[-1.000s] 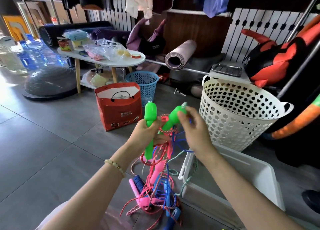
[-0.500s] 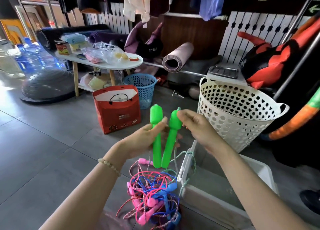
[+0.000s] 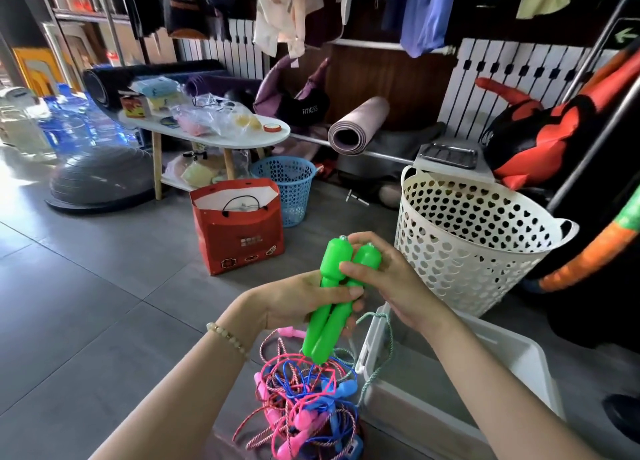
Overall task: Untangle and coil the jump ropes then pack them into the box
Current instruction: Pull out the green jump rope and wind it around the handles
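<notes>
Now | left hand clasps both green handles | right hand pinches their tops

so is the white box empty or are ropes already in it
Looks empty: the white box shows a bare floor, only a green cord hanging at its corner. The part under the right arm is hidden.

The left hand grips two green handles side by side around their middles, tops pointing up. The right hand curls over the handle tops, thumb laid across them. A green cord trails from the handles over the near left corner of the white box. On the floor below the handles lies a tangle of pink, blue and red ropes, touching the box's left side. A white basket stands behind the box, and a red bag stands farther left.
</notes>
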`<state>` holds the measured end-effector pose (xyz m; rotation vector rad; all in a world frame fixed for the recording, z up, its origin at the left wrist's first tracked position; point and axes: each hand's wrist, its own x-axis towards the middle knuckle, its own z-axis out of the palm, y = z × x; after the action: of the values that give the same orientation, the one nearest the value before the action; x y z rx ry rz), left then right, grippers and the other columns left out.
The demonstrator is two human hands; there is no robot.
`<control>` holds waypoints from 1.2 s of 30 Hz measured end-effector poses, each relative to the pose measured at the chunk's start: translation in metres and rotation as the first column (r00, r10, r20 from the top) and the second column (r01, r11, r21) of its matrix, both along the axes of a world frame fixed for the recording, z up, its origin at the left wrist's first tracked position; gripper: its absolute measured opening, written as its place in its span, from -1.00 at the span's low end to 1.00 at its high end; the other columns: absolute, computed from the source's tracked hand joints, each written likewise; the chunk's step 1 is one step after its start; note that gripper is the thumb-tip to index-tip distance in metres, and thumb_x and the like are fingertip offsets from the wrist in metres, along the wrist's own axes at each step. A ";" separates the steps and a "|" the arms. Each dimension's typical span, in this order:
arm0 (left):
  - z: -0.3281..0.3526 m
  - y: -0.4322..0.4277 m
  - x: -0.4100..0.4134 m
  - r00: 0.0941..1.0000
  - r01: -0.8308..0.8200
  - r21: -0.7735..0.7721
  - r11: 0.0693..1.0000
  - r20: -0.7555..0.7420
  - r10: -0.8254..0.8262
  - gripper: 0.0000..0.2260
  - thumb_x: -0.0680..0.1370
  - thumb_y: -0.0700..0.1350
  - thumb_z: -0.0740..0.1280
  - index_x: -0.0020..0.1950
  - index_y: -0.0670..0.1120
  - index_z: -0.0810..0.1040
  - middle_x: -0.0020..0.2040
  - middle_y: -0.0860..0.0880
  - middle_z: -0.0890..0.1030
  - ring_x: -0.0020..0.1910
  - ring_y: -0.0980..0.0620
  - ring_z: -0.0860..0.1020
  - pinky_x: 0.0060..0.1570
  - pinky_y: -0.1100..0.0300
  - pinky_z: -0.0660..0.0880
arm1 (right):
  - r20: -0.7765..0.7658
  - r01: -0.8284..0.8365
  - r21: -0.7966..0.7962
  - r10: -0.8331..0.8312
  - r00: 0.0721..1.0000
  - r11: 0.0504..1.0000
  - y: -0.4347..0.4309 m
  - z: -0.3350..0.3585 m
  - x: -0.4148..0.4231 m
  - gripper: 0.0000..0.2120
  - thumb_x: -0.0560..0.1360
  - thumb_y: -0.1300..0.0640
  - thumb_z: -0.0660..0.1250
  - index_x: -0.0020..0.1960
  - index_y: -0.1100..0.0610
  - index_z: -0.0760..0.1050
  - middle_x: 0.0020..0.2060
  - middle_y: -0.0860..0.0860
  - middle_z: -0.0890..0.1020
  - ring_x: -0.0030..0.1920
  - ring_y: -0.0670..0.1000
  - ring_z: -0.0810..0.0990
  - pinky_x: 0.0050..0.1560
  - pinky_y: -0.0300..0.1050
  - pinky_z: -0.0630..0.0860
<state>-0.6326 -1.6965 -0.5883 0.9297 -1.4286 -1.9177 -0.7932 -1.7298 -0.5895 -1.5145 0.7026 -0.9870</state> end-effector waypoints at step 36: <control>0.293 0.015 0.002 0.952 -0.275 -0.453 0.848 -0.253 0.173 -0.73 0.58 -0.04 0.26 0.20 -0.17 0.44 0.16 -0.17 0.53 -0.26 0.11 0.61 -0.17 0.22 0.58 | 0.353 0.013 -0.093 0.021 0.935 0.996 0.027 0.376 0.013 -0.76 0.54 0.26 0.14 -0.28 0.08 0.25 -0.42 -0.04 0.17 -0.42 -0.09 0.17 -0.26 -0.20 0.26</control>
<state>-0.6306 -1.6817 -0.2957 0.6071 -1.5008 -1.3416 -0.7800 -1.7028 -0.2134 -1.3666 0.3995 -1.2648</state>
